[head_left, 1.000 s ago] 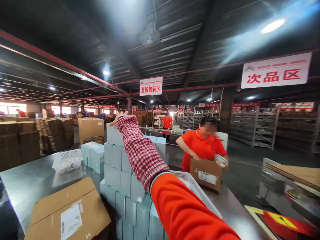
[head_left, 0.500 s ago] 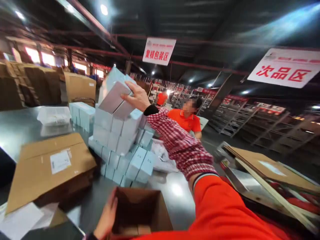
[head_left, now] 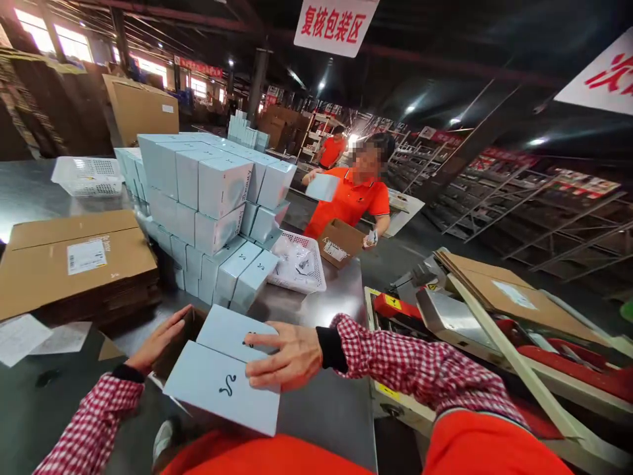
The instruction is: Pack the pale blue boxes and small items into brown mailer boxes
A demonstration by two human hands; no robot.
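Head view: state the position of the right hand.

It grips two boxes, set side by side, from their right-hand ends. The fingers are slightly apart and reach over both top faces; the thumb is hidden.

And the left hand?

It lies at the left wall of the open carton, fingers straight and close together. Whether it pinches the wall cannot be told.

Where are the boxes relative to the carton?

Over its mouth, covering most of it. Whether their lower ends are inside is hidden.

List the likely faults at this point.

First, one box may slip from the other: a single hand spans both, and a loosened finger would free one. Second, a lower edge may catch on the carton rim if the boxes are misaligned. Third, the carton may slide on the smooth table if the left hand lifts away.

Any hazards farther off?

The stack is stepped; a knock from an arm could topple its upper boxes. The tray of packets is just beside it. Beyond, a co-worker holds up another box near a second carton; a weak one-handed hold could drop that box.
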